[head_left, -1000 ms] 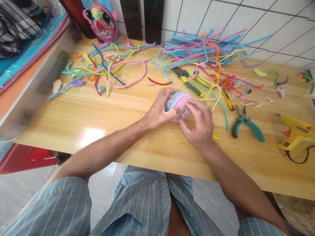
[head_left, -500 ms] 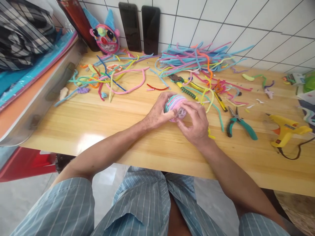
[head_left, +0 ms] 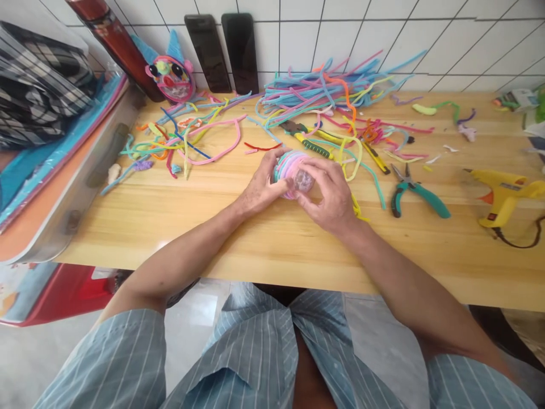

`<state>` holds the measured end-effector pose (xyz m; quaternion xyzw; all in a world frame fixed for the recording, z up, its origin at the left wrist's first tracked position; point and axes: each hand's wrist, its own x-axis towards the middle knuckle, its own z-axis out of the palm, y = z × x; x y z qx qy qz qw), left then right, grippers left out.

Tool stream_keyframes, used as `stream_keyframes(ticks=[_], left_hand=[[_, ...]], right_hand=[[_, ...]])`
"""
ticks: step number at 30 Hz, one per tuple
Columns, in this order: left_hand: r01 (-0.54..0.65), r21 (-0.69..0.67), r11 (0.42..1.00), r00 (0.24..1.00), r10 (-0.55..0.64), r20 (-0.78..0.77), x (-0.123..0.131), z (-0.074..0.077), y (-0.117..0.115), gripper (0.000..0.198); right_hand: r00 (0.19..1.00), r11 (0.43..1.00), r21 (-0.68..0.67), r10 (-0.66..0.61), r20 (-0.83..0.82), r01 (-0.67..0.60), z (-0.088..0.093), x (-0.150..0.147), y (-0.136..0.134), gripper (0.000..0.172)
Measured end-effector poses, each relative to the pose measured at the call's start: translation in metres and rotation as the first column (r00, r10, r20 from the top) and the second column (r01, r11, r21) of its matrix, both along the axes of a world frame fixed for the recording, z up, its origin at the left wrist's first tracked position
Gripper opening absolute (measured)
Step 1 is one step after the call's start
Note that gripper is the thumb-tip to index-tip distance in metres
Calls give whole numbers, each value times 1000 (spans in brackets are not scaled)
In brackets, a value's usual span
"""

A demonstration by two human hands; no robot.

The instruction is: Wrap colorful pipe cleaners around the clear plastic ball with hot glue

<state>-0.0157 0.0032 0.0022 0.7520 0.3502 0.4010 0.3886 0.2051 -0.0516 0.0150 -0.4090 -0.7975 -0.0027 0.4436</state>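
Observation:
Between both hands, above the wooden table (head_left: 187, 221), is a ball wound from pink, lilac and mint pipe cleaners (head_left: 288, 166), with a greyish, see-through round patch facing me. My left hand (head_left: 266, 184) grips its left side, thumb across the front. My right hand (head_left: 330, 196) holds the right side, its fingertips and thumb at the edge of the round patch. The fingers cover parts of the ball. Just behind lie green-and-yellow-handled pliers (head_left: 313, 146) and loose yellow pipe cleaners (head_left: 353, 153).
A pile of pipe cleaners (head_left: 310, 94) lies along the tiled wall. Teal-handled pliers (head_left: 419, 193) and a corded yellow glue gun (head_left: 502, 193) are at right. A pipe-cleaner figure (head_left: 171, 76), two phones (head_left: 239, 54) and a red flask (head_left: 114, 45) stand behind; a plastic bin (head_left: 97, 170) is left.
The camera view has shifted slightly. The ball has turned a little in my hands, so more of the greyish round patch shows. Both hands keep their hold.

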Motion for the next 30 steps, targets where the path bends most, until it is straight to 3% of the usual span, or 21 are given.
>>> stream_keyframes(ticks=[6,11,23,30], left_hand=[[16,59,998,1000,-17,12,-1,-3,9,95],[47,33,998,999,-47,4,-2,-1,12,91],[-10,27,1000,1000,11,-18,6,2,8,79],[-19,48,999,1000,19,-6,7,-1,6,77]], right_hand=[[1000,999,26,27,4,-27,-2,1,7,44],[1000,1000,18,-4,0,4,-3,-2,9,42],[998,996,61,64,-17,-63,-8,6,9,55],[999,995,101,12,34,-15,-7,6,7,53]])
